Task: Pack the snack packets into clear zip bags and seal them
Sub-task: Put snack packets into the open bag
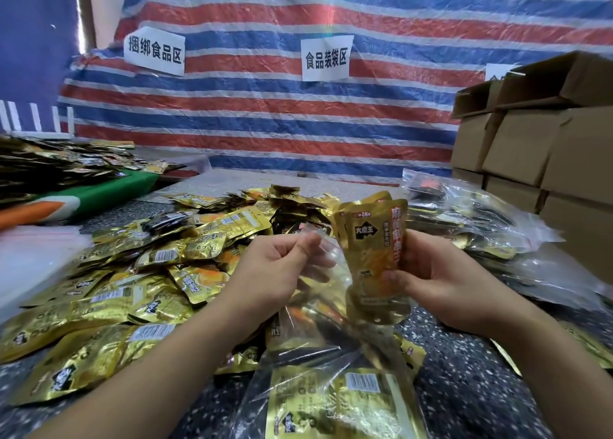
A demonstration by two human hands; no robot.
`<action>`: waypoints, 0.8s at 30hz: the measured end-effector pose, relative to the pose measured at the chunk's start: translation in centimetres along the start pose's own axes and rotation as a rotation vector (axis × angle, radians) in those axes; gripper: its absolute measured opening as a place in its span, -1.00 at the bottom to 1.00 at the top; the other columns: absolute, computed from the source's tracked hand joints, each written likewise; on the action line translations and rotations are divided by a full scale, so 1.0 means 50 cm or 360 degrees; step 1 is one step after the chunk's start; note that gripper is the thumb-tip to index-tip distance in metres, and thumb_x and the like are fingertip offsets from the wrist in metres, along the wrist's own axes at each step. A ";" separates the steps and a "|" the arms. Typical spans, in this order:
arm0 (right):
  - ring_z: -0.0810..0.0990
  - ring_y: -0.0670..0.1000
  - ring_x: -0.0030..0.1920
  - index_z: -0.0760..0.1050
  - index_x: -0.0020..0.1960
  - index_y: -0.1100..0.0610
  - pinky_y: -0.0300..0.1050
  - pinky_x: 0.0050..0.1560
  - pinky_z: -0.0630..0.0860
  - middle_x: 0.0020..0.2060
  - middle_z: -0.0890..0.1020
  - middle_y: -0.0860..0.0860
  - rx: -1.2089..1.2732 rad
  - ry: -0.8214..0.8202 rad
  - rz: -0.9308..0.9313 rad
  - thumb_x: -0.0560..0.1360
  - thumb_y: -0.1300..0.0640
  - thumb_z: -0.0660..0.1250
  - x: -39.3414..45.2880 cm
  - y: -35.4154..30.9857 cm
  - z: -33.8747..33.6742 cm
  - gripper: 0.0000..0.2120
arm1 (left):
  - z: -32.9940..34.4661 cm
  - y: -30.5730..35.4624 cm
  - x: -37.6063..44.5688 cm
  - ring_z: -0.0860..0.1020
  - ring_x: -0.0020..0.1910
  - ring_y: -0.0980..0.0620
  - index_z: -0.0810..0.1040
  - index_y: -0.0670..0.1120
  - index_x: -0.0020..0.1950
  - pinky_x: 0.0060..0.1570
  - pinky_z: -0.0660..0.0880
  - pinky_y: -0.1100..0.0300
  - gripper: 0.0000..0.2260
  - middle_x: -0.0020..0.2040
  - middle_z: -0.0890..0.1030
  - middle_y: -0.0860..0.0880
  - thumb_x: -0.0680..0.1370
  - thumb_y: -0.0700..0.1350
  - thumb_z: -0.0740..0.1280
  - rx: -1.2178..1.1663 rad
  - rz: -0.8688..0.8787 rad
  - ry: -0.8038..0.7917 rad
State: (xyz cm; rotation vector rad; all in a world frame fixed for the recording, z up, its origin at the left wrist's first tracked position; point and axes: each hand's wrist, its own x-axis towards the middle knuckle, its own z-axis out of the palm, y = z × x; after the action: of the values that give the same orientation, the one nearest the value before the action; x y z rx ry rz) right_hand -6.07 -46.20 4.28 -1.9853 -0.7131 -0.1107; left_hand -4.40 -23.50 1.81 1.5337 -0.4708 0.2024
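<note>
Looks to me like left hand (275,266) fingers pinch the clear zip bag (318,309) mouth apart so the right hand (441,286), fingers clamped on 2 gold packets (371,239), can drop them straight in.

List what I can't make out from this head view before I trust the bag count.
- Packets held in the right hand: count unclear; they overlap, fingers cover the lower part.
- Clear zip bag: its mouth is motion-blurred at the left hand; its bottom is cut off by the frame's lower edge.
- Cardboard boxes: contents hidden by their walls.
</note>
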 end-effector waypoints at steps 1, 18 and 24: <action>0.69 0.05 0.08 0.56 0.14 0.10 -0.01 0.10 0.63 0.03 0.71 0.05 -0.0006 -0.0041 0.0022 0.51 0.19 0.38 -0.002 -0.002 -0.002 -0.79 | 0.000 0.001 -0.001 0.67 -0.28 0.00 0.68 -0.21 -0.04 -0.36 0.54 0.22 -0.62 -0.19 0.71 -0.13 0.48 0.06 0.25 0.0005 0.0007 -0.0014; 0.64 -0.03 0.11 0.56 0.13 -0.05 0.10 0.19 0.55 0.06 0.68 -0.04 -0.0332 -0.0388 0.0238 0.58 0.20 0.33 -0.017 -0.042 -0.020 -0.79 | 0.013 -0.001 -0.011 0.63 -0.40 0.13 0.68 -0.20 -0.18 -0.38 0.50 0.35 -0.62 -0.34 0.68 -0.07 0.51 0.07 0.25 -0.0067 0.0025 -0.0147; 0.62 0.08 0.14 0.53 0.20 0.07 0.20 0.19 0.53 0.07 0.66 0.03 -0.0357 -0.0340 0.0274 0.58 0.15 0.33 -0.015 -0.049 -0.013 -0.80 | 0.011 0.002 -0.010 0.66 -0.33 0.05 0.68 -0.23 -0.15 -0.29 0.59 0.22 -0.58 -0.29 0.70 -0.14 0.51 0.11 0.24 -0.0040 0.0019 -0.0084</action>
State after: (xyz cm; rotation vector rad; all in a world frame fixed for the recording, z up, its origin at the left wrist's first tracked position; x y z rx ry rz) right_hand -7.85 -46.23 6.27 -2.2883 -0.6851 0.1322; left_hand -4.97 -23.96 1.70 1.5151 -0.5223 0.1653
